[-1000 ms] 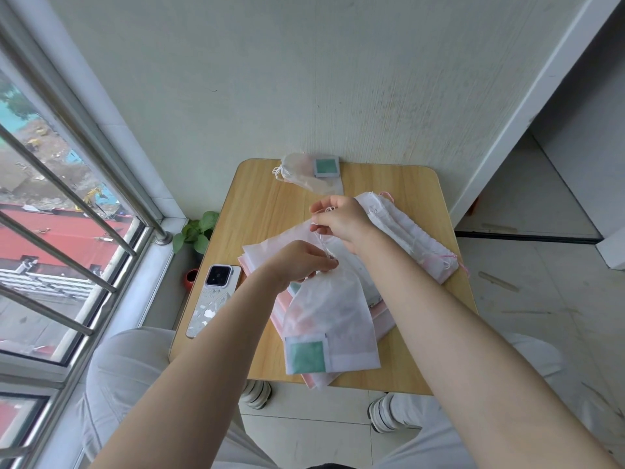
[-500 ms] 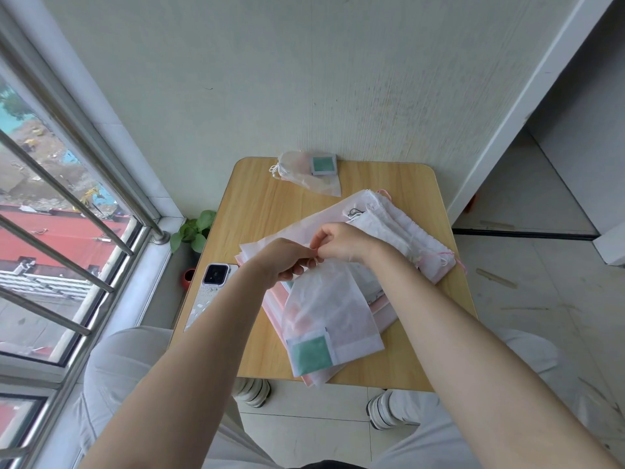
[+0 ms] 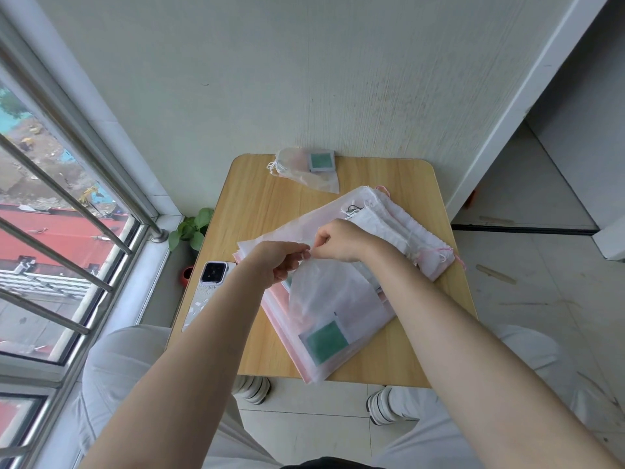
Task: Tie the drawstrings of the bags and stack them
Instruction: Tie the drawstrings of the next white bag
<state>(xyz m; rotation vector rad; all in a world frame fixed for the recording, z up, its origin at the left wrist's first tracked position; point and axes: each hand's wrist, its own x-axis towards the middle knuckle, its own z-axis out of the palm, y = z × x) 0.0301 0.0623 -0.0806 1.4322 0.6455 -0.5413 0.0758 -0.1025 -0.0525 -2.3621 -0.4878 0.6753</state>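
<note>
White see-through bag (image 3: 333, 299) with a green square lies on the pile of bags (image 3: 399, 231), on the wooden table (image 3: 257, 201). Left hand (image 3: 280, 264) and right hand (image 3: 338, 240) meet at its top, fingers curled, pinching it.

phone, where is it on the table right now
In the head view the phone lies face down along the left edge of the table, just left of the left hand, near the window.
</note>
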